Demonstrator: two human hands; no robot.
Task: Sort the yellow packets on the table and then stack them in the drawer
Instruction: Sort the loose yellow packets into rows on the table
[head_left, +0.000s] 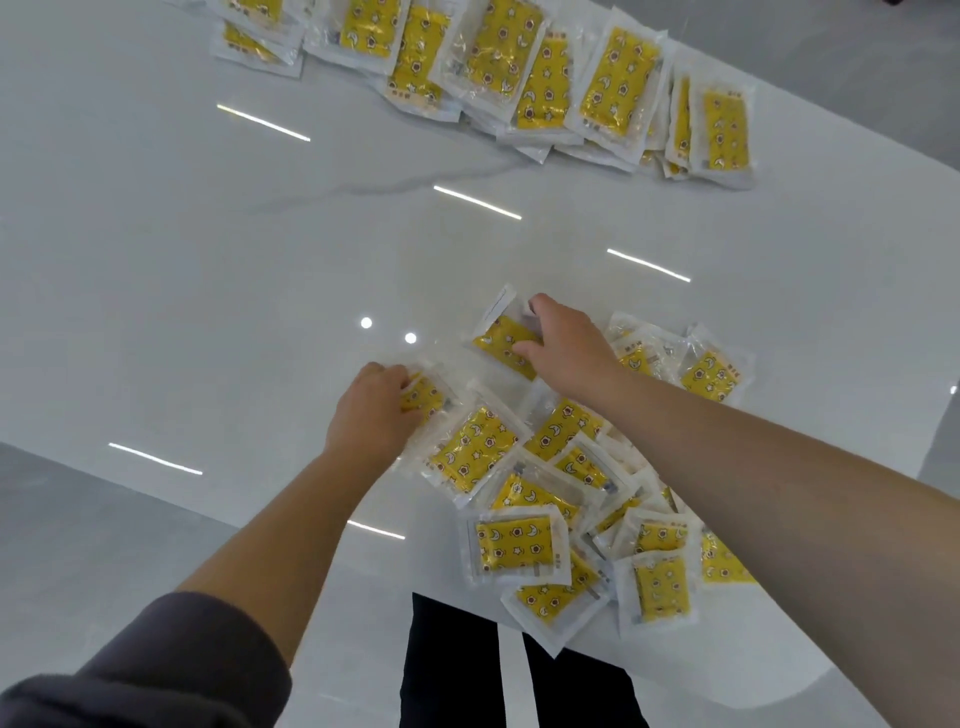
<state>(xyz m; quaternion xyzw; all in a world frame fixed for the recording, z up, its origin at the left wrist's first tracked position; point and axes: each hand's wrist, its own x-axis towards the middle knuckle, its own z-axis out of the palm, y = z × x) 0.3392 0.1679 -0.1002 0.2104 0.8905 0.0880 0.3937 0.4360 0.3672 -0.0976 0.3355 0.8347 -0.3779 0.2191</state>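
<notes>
A loose heap of yellow packets (545, 509) in clear wrappers, printed with stars and moons, lies on the near right part of the white table (208, 260). My left hand (371, 410) grips one packet (423, 397) at the heap's left edge. My right hand (563, 340) holds another packet (501, 338) at the heap's far edge, fingers curled over it. A row of overlapping yellow packets (519, 78) lies along the far side of the table. No drawer is in view.
The glossy table reflects ceiling lights. Its near edge curves past my dark trousers (467, 670), with grey floor (78, 545) at the lower left. The table's right edge runs by the far row of packets.
</notes>
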